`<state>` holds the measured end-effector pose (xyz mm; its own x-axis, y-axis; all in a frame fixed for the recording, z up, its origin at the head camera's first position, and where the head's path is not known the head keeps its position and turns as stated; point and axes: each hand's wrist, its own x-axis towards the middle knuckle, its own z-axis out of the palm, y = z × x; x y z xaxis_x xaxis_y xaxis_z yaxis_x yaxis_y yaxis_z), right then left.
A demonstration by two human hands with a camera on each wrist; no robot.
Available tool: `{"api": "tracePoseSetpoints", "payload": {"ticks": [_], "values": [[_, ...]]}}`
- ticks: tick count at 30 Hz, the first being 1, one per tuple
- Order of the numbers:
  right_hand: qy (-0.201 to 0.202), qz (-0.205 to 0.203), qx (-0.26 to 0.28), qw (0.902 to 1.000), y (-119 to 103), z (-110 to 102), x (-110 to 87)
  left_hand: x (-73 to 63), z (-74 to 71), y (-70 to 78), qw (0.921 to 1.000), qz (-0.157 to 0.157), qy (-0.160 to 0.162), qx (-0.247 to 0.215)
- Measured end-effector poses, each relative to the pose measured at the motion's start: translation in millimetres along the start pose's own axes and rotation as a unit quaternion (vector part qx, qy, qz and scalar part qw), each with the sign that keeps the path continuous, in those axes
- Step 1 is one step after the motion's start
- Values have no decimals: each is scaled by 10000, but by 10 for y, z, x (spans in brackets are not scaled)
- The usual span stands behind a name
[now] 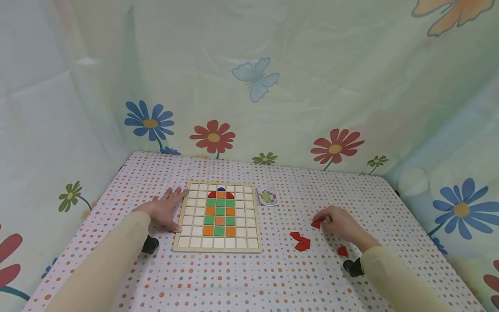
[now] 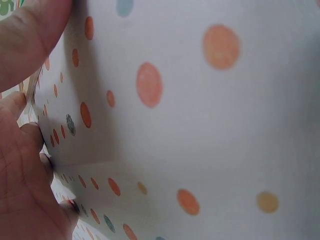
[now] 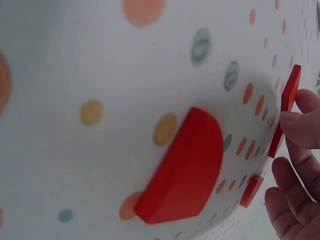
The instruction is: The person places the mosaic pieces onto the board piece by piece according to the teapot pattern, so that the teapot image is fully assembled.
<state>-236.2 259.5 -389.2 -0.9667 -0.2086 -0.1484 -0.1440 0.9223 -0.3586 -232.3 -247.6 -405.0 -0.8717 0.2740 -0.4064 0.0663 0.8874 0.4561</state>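
A wooden grid board (image 1: 195,243) lies on the dotted tablecloth, partly filled with green, orange, red and blue tiles. My left hand (image 1: 165,207) rests flat on the cloth against the board's left edge, fingers straight. In the left wrist view only its fingers (image 2: 25,45) and the cloth show. My right hand (image 1: 340,221) pinches a thin red piece (image 1: 316,224) at its fingertips, lifted on edge (image 3: 285,112) off the cloth. Loose red pieces (image 1: 300,242) lie to its left, and a red quarter-round piece (image 1: 342,251) (image 3: 186,165) lies near the wrist.
A small picture card (image 1: 267,196) lies just right of the board's far corner. A flowered curtain (image 1: 249,86) closes off the table's back and sides. Another red piece (image 3: 251,190) shows beyond the quarter-round in the right wrist view.
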Motion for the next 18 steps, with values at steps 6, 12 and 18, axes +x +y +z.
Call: {"api": "tracePoseSetpoints", "payload": {"ticks": [6,12,18], "values": [[-16,4,-44,10000,0,34,16,5,1,-1,10000,4,-10,1],[193,-68,-242,9995,-38,88,29,0,-5,-3,10000,35,5,41],[351,-76,-245,9991,-100,140,20,12,4,-7,10000,56,13,72]]}}
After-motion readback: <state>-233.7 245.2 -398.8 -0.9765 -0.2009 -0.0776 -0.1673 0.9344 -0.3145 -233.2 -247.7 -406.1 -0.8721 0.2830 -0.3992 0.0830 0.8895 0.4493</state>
